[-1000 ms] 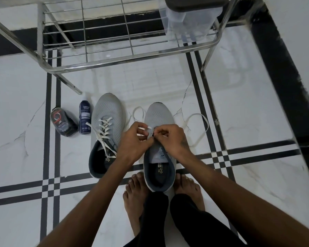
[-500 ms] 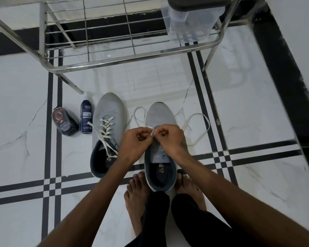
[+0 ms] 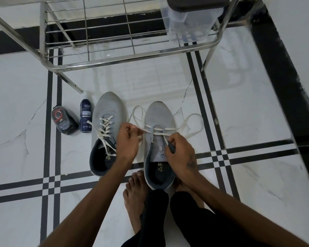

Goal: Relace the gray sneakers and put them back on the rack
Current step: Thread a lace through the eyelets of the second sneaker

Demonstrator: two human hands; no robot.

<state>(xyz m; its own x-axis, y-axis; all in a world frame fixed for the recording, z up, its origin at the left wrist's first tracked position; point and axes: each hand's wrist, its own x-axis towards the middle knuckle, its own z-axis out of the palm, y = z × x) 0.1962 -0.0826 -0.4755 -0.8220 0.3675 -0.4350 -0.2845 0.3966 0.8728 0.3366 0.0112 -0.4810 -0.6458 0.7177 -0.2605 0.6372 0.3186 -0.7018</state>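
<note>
A: Any writing you can read?

B: Barely. The dark blue spray can has white lettering too small to read. The black pouch beside it shows a red ring. Both insoles carry a yellowish logo, illegible.

A: And the floor?

B: Glossy white marble floor with black stripe bands crossing; a steel rack stands beyond the fingertips, a clear plastic box on it.

A: The sneakers?

B: Light gray mesh, dark collars. The left sneaker is laced, just outside the left hand. The right sneaker sits between the two hands, only its lowest eyelets threaded.

A: The fingers?

B: Left fingers pinch the cream lace; the right hand curls around the shoe's collar edge and the lace there. Loose loops trail past the fingertips.
</note>
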